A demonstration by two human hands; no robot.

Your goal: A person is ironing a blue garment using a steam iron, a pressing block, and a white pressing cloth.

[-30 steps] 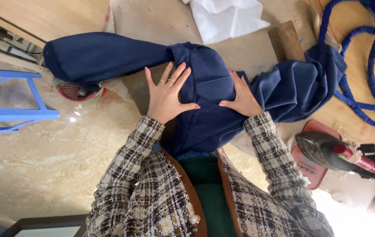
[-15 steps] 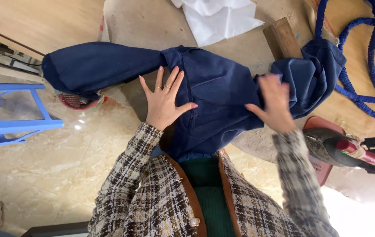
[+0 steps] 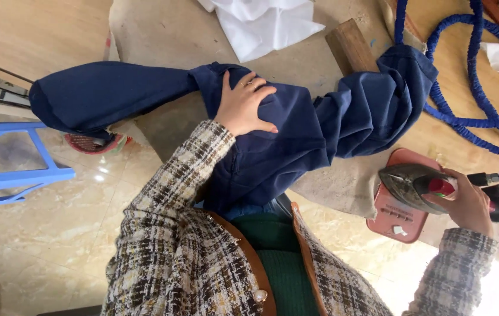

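Observation:
A dark blue garment [image 3: 296, 134] lies draped over a padded ironing board [image 3: 343, 187]. My left hand [image 3: 243, 105] rests flat on the garment near its middle, fingers spread. At the right, my right hand [image 3: 468, 202] grips the handle of a steam iron [image 3: 416, 184], which sits on a red iron rest [image 3: 398, 213]. One sleeve [image 3: 97, 96] of the garment hangs off the board to the left.
A white cloth [image 3: 261, 23] lies at the top. A wooden block [image 3: 351, 44] sits beside the garment. A blue coiled hose [image 3: 471, 117] runs along the right. A blue plastic stool [image 3: 9, 161] and a red basket [image 3: 91, 143] stand on the tiled floor at left.
My right hand has left the garment and moved right to take hold of the iron. My left hand has shifted slightly up on the cloth.

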